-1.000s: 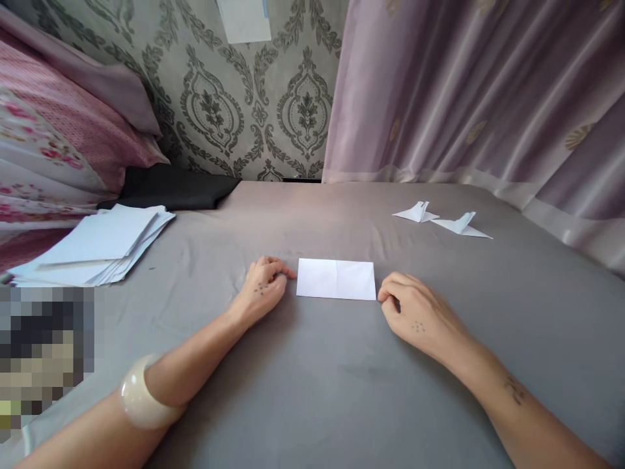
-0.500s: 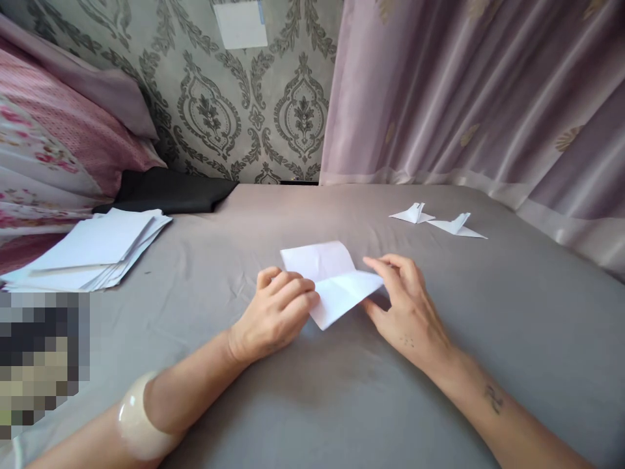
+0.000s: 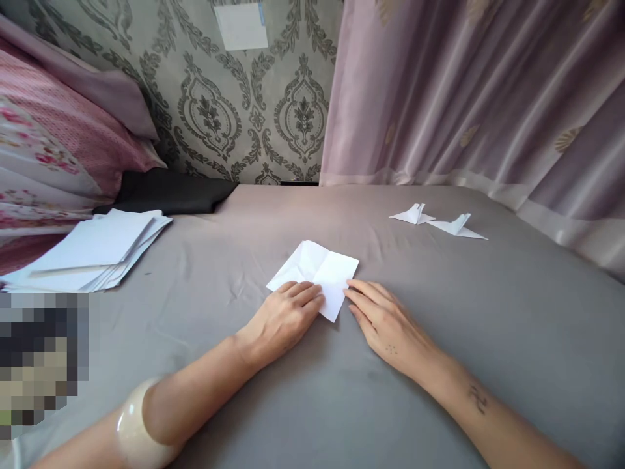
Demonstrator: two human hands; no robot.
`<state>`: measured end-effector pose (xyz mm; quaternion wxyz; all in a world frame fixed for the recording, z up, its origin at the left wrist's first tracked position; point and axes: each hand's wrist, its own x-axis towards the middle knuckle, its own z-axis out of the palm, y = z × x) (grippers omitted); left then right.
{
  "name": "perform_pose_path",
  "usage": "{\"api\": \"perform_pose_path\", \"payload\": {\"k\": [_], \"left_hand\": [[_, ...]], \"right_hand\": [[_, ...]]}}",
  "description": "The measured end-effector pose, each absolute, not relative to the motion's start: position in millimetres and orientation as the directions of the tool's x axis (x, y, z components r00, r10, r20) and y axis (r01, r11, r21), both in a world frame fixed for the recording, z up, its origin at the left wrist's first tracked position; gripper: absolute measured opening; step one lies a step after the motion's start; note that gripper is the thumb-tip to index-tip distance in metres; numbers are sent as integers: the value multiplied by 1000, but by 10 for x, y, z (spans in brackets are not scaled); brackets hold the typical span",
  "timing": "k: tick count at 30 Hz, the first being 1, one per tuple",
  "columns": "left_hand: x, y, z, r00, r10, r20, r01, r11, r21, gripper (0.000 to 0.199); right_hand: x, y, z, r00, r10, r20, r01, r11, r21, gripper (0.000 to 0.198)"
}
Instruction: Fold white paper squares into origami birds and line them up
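Observation:
A white sheet of paper (image 3: 336,270) with crease lines lies on the grey cloth surface, turned cornerwise to me. My left hand (image 3: 288,316) rests flat across its near left part, fingers stretched out and pressing down on it. That hand covers part of the paper's lower left edge. At the paper's right edge, my right hand (image 3: 383,319) lies with fingers extended, the fingertips touching or very close to the edge. Neither hand is wrapped round anything.
Two folded white paper figures (image 3: 458,225) stand at the back right. A stack of white paper (image 3: 97,241) lies at the left, before a black cloth (image 3: 170,190). Purple curtains (image 3: 439,98) hang at the right, and a patterned wall is behind.
The paper was lifted and partly bent between the hands; now it lies flatter on the cloth, turned. My left hand has gone from gripping to lying flat, and my right hand has lowered slightly.

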<state>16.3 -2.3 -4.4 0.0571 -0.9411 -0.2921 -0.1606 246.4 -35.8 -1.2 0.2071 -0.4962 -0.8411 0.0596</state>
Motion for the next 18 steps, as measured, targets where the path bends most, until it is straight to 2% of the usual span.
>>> {"api": "perform_pose_path", "payload": {"k": [7,12,15,18], "left_hand": [[237,-72,-60,737,615,280,637,-771,17,27],[419,-86,35,653,738,166,751,-661,-17,25],[561,-62,113,616,782,97,788,-614,-48,21],[685,-56,159,624,775,100,781,-620,-71,21]], "right_hand": [[2425,-292,-1,-408,880,242,826,469,-314,41],[2422,-162,-55,-197,893,404,808,382,-449,40],[2456,-126,-103,-150,862,485,780,404,-477,39],[2504,-155,-127,-148,863,483,776,405,-484,39]]}}
